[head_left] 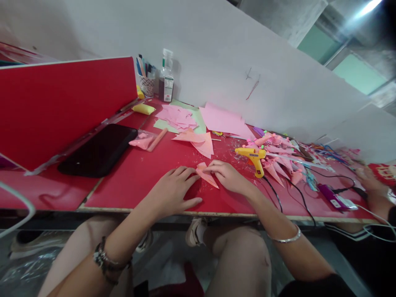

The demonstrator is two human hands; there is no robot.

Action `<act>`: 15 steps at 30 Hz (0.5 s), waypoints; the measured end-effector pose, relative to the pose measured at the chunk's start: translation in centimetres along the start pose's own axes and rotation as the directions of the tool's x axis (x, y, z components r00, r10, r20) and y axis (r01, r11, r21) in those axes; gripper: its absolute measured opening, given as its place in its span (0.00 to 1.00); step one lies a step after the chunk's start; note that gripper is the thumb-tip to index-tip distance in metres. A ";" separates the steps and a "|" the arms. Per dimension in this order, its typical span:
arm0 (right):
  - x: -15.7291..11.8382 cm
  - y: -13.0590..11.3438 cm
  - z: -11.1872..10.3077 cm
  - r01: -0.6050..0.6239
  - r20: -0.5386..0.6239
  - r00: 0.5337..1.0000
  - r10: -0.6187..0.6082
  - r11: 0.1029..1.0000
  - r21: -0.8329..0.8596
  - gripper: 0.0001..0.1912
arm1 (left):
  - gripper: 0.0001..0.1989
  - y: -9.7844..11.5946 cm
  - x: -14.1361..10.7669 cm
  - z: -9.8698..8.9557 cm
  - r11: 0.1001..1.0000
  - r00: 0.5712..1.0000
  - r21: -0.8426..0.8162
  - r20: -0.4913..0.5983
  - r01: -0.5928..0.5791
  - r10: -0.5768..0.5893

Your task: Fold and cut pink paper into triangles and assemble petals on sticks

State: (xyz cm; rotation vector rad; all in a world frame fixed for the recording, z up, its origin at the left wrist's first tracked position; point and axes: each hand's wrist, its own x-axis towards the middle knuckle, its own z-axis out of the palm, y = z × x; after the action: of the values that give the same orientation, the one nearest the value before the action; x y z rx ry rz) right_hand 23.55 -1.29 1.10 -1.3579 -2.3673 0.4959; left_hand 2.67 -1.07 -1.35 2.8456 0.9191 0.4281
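A small folded piece of pink paper (208, 176) lies on the red tabletop between my hands. My left hand (173, 187) rests flat on the table, fingers spread and thumb apart, its fingertips at the paper's left edge. From the right, my right hand (230, 176) has its bent fingers pinched together on the upper part of the paper. Just beyond are larger orange-pink paper pieces (202, 144), overlapping. A yellow glue gun (254, 159) stands to the right of my right hand, beside a heap of pink paper cones (280, 165).
A black phone (99, 150) lies at left before a red board (68, 103). Pink sheets (225, 119), a pen cup (147, 84) and a bottle of dark liquid (166, 82) are along the wall. Cables and a purple power strip (334, 198) lie right, near another person's arm (375, 189).
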 end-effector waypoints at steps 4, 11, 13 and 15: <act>0.5 0.1 -0.1 0.037 0.023 0.999 -0.037 0.999 -0.036 0.23 | 0.26 0.0 0.0 0.0 1.000 1.000 0.017 0.004 0.003 -0.003; -0.1 0.6 -0.5 0.050 0.032 0.998 -0.050 0.999 -0.001 0.25 | 0.26 0.0 0.0 -0.1 1.000 1.000 -0.004 0.010 0.012 -0.012; -0.5 0.6 -0.8 0.043 0.038 0.998 -0.044 0.999 0.025 0.26 | 0.26 0.0 0.0 -0.1 1.000 1.000 -0.012 0.006 0.012 -0.012; -0.9 0.6 -1.2 0.024 0.041 0.999 -0.026 0.999 0.048 0.27 | 0.26 0.0 0.0 -0.1 1.000 1.000 -0.012 0.002 0.012 -0.012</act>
State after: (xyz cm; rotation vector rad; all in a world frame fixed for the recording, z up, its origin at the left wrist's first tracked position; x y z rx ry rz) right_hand 24.95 -1.64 1.75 -1.3079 -2.3871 0.5749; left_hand 2.67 -1.08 -1.22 2.8275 0.9302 0.4282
